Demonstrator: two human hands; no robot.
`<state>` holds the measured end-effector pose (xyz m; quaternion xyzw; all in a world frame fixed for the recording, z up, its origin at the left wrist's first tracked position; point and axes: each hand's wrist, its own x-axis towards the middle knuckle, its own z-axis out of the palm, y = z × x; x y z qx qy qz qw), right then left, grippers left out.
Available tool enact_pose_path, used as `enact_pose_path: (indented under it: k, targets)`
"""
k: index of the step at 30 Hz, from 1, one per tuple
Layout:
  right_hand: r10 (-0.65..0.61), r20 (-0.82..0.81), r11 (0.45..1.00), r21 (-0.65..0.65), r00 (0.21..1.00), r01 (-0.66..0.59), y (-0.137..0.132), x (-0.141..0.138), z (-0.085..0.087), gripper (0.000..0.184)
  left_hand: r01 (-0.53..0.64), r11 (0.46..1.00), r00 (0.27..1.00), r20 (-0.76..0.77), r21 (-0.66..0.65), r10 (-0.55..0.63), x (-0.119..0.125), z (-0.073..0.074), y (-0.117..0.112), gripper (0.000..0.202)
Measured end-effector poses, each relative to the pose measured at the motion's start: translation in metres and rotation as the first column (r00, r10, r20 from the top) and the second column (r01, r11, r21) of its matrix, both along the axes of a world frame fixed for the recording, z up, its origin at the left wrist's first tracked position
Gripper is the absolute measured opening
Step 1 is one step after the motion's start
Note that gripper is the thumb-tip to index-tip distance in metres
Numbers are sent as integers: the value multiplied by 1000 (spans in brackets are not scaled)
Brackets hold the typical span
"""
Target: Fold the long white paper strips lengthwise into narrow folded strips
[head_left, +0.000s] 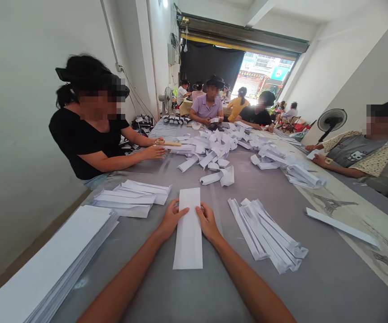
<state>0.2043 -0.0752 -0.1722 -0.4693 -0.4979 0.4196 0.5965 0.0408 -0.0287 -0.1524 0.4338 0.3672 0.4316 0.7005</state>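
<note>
A long white folded paper strip (188, 237) lies lengthwise in front of me on the grey table (140, 282). My left hand (173, 218) grips its left edge, thumb on top and fingers along the side. On the opposite edge, my right hand (208, 220) holds it the same way. The fingertips under the paper are hidden. Left of my arms is a tall stack of flat white sheets (62, 251), with several folded strips (130, 199) just beyond it. To the right, a fanned bunch of narrow folded paper strips (264, 233) rests on the table.
A loose heap of folded white papers (214, 148) covers the table's middle. A single strip (342, 226) lies far right. Co-workers sit around: a person in black (93, 130) at left, a person in lilac (208, 105) ahead, a person in grey (352, 152) at right.
</note>
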Motion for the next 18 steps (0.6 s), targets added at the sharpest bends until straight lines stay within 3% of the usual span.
enact_pose_path:
  k: [4,7,14,18]
  targets:
    - [-40,-31,999,-24,999,39,2,-1,-4,43,-27,999,991,129,-47,33,2,0,5,50]
    - [-89,-56,995,-42,994,86,2,0,-4,42,34,999,976,214,-33,-26,2,1,8,36]
    - [-134,-27,991,-30,991,133,2,0,-6,45,61,992,970,241,-113,-32,0,3,6,47]
    - [-134,30,991,-17,991,134,1,-1,-4,47,72,994,968,245,-85,-49,1,4,6,38]
